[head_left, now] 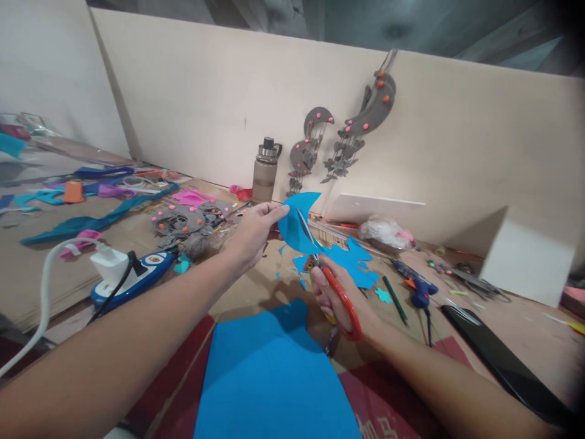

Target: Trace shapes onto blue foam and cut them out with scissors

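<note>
My left hand (256,235) pinches the left edge of a blue crescent-shaped piece (290,228), thin like felt or foam sheet, and holds it up above the table. In my right hand (329,292) is a pair of scissors (345,302) with red handles. Its blades are parted and overlap the crescent's right side; whether they are cutting into it I cannot tell. Below my hands lies a large blue sheet (269,372) with a curved right edge. Blue offcuts (351,262) are scattered behind the scissors.
A water bottle (265,171) stands by the back board, where grey moon-shaped hangings (375,110) hang. To the right lie a green pencil (395,299), a glue gun (415,283) and a black phone-like slab (498,360). A blue power strip (155,268) with a white plug sits at left.
</note>
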{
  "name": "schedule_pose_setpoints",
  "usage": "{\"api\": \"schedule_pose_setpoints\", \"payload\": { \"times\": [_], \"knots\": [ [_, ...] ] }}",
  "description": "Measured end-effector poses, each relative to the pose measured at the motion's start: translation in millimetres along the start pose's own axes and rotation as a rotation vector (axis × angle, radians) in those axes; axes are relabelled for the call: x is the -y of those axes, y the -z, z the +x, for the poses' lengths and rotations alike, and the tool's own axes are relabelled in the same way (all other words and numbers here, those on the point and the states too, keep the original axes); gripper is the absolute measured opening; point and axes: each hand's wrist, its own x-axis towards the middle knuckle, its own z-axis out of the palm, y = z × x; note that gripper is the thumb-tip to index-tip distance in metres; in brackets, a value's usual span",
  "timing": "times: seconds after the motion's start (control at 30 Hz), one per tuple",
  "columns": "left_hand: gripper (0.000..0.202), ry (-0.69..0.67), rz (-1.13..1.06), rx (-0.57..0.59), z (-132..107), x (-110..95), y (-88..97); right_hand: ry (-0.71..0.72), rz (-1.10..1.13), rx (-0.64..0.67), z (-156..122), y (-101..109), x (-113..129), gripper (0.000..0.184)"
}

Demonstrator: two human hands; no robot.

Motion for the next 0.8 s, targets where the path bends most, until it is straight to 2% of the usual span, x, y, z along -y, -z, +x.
{"api": "schedule_pose_setpoints", "payload": {
  "times": [0.17,0.37,0.8],
  "knots": [
    [0.038,-0.031,0.019,-0.009,5.8,0.0,3.7,0.011,-0.005,0.020,-1.0,1.8,-3.1,0.053],
    [0.035,-0.024,0.005,0.024,1.2,3.3,-0.8,0.108,-0.021,0.044,2.1,4.8,-8.4,0.047],
    [0.031,-0.010,-0.011,0.017,-1.4,1.1,-4.1,0.024,0.004,0.002,1.1,2.8,-3.7,0.054]
  ]
}}
